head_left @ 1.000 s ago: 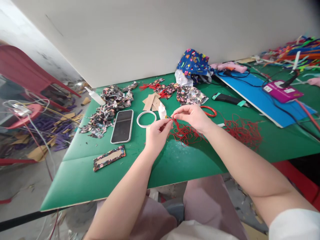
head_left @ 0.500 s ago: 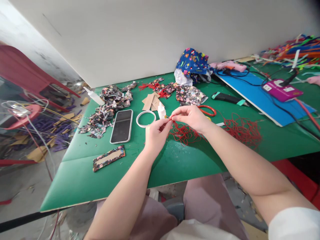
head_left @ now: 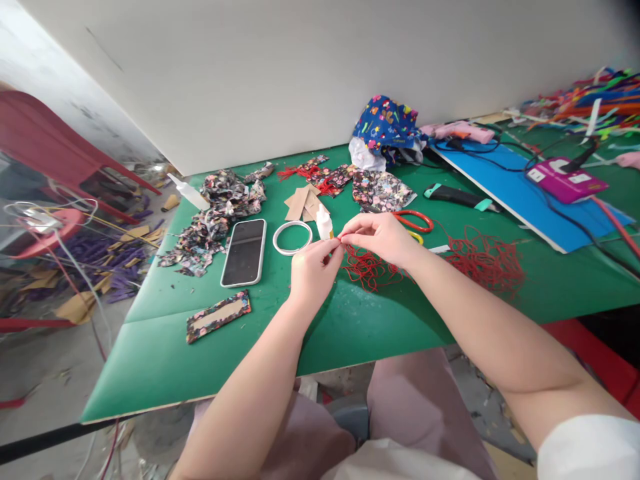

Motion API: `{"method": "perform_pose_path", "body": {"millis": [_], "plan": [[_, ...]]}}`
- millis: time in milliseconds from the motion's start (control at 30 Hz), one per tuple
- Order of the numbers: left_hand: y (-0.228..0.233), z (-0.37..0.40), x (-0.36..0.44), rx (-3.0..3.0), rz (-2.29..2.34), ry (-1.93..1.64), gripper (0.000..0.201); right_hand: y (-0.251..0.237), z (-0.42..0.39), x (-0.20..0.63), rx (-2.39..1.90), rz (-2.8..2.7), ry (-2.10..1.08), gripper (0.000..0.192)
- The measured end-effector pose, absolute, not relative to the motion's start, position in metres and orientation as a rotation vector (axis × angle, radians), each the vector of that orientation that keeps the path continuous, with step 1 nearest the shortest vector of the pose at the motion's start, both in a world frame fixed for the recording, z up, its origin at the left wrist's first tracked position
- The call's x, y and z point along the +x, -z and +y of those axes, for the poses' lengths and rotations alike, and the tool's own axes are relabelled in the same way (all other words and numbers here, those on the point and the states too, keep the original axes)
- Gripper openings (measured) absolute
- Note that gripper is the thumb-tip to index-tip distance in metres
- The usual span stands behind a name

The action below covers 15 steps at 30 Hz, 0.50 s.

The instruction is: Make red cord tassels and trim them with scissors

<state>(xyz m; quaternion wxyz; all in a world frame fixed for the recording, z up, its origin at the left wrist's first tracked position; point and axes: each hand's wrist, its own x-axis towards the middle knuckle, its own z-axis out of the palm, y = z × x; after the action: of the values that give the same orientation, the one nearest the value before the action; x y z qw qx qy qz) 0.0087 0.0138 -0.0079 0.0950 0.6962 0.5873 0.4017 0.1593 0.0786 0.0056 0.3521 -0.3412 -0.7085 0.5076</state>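
Thin red cord [head_left: 369, 270], loose and curly, between bare hands [head_left: 311, 270]

Green tabletop [head_left: 165, 363] against pale grey partition [head_left: 250, 80]; scuffed white wall [head_left: 53, 70], red chair [head_left: 53, 140] at left; littered grey floor [head_left: 45, 373]

Left hand [head_left: 313, 273], right hand [head_left: 381, 239]: yours are both bare.
Sleeve [head_left: 585, 445]: yours is white, at 4 o'clock.
Trousers [head_left: 410, 400]: yours are plain, dusty pink, from 5 to 6 o'clock.
Cloth on your lap [head_left: 393, 461]: pale cream, near 6 o'clock.
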Motion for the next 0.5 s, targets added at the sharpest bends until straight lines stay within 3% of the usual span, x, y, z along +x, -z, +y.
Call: {"method": "perform_pose_path", "body": {"millis": [267, 500], "plan": [[0.0115, 0.0136, 0.0072, 2.24, 1.855, -1.113, 0.024, -0.0075, 0.0746, 0.1581, -0.83, -2.002, -0.986, 0.013], [0.0107, 0.0132, 0.0086, 2.171, 1.83, -1.107, 0.023, -0.0067, 0.0737, 0.157, -0.836, -2.048, -0.914, 0.01]]}}
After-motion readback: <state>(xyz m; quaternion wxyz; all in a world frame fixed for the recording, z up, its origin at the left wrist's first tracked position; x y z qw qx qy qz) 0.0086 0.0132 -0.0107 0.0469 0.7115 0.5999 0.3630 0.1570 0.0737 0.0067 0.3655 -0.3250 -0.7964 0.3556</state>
